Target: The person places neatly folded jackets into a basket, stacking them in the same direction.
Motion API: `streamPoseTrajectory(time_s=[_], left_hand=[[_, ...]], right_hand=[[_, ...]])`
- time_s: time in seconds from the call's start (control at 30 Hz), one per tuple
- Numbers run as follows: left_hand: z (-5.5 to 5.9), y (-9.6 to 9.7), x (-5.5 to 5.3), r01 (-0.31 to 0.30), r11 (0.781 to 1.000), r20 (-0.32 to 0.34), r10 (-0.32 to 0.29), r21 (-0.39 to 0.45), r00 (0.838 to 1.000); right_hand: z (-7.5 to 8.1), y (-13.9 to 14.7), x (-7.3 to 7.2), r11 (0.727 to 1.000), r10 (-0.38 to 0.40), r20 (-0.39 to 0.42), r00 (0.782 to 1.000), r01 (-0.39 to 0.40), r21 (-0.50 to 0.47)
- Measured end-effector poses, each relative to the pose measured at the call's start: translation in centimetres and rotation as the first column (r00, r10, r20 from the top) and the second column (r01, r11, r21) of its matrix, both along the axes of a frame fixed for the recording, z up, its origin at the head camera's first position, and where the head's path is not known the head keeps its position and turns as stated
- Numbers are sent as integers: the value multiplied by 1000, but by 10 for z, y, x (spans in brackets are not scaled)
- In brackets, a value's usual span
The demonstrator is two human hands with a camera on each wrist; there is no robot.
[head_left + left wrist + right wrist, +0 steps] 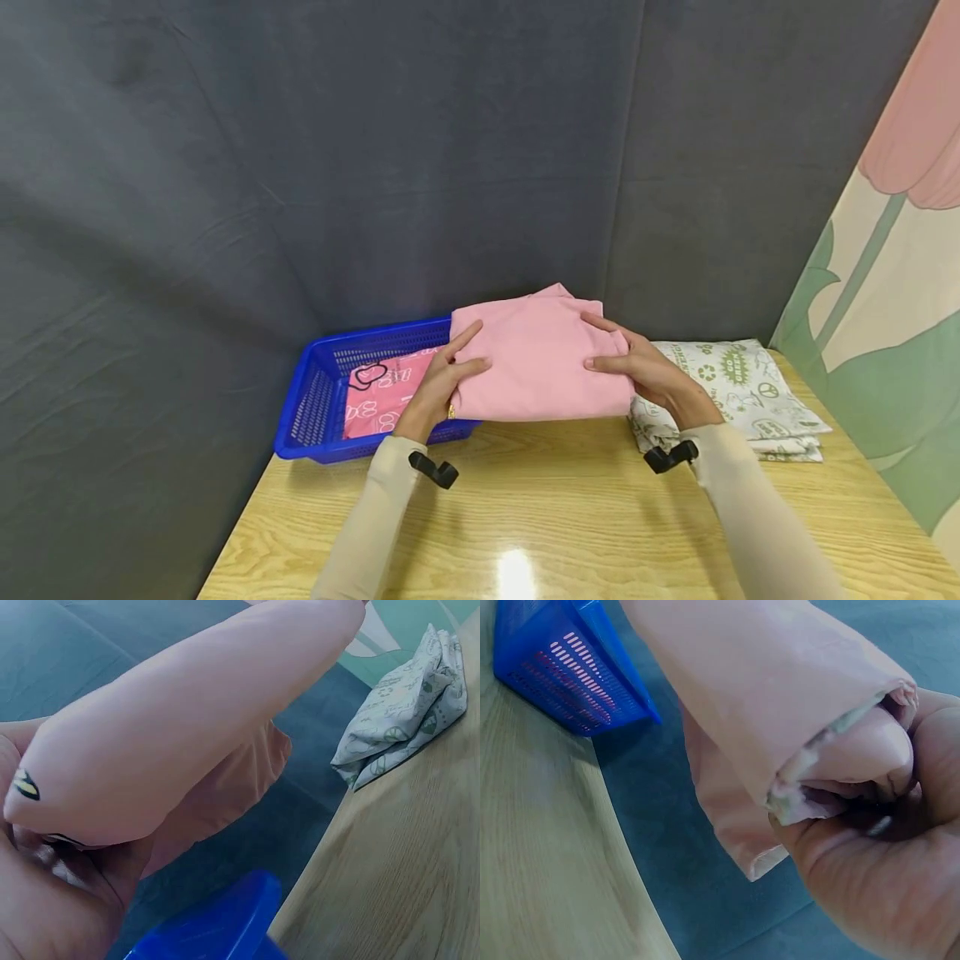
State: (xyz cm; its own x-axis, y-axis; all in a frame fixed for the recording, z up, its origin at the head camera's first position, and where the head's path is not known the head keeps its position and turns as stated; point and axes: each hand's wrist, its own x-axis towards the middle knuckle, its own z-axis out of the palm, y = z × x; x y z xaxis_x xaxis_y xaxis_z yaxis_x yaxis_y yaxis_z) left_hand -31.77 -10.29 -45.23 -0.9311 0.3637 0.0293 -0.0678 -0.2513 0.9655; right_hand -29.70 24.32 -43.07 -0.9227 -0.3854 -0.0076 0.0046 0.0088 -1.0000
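A folded pink cloth [536, 362] is held up above the table in both hands, spread between them. My left hand [437, 385] grips its left edge, thumb and index finger on top and the other fingers hidden beneath. On the opposite edge my right hand [654, 375] holds it the same way. The left wrist view shows the cloth's [172, 712] rounded folded side with a small dark and yellow print near the hand. In the right wrist view, layered open edges of the cloth [780, 697] show beside the thumb, and a loose flap hangs below.
A blue plastic basket [300, 421] stands at the back left, partly behind the cloth, with a pink printed fabric [390, 396] lying inside. Folded white fabric with green print [738, 387] lies at the right of the wooden table [540, 492]. Dark curtain [465, 167] hangs behind.
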Motion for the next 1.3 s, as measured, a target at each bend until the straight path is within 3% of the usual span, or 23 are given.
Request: streamPoseTrajectory(time_s=[0.53,0.8,1.3], left_hand=[[2,-49,-7,-33,999,-6,34,11,999],[1,-77,-10,-52,998,-42,51,-21,998],[2,-120,-10,-91,995,-45,89,-48,995]], right_hand=[[0,-44,-26,998,64,-14,998,-64,-28],[1,-68,-39,993,112,-3,994,-112,-21],[5,-112,-53,989,143,-2,990,-143,-27]])
